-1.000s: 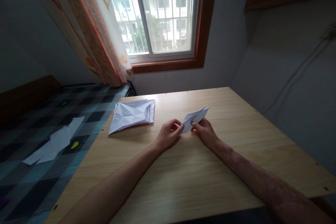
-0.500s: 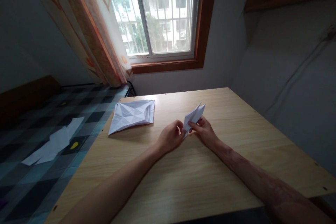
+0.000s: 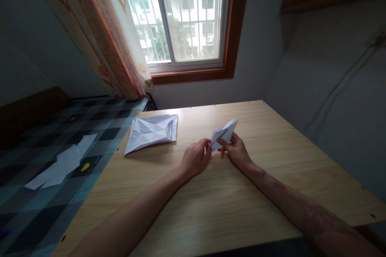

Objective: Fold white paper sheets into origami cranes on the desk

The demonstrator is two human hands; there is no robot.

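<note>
A folded piece of white paper [image 3: 225,131] with pointed tips is held up over the wooden table [image 3: 193,209]. My left hand [image 3: 197,156] pinches its lower left end between thumb and fingers. From the right, my right hand [image 3: 237,150] grips the same paper, thumb on the near face and fingers behind it, partly hidden. The paper's tips point up and to the right. Left of my hands, a stack of creased white paper sheets [image 3: 152,131] lies near the table's far left corner.
To the left is a bed with a checked cover [image 3: 39,213], on which loose white paper pieces [image 3: 64,162] lie. Behind the table are a window [image 3: 193,20] and a patterned curtain [image 3: 111,36]. A wooden shelf [image 3: 334,0] hangs at the upper right.
The folded paper has turned in my hands, its two tips now closer together and tilted further right. My right fingers have shifted on it; my left hand has barely moved.
</note>
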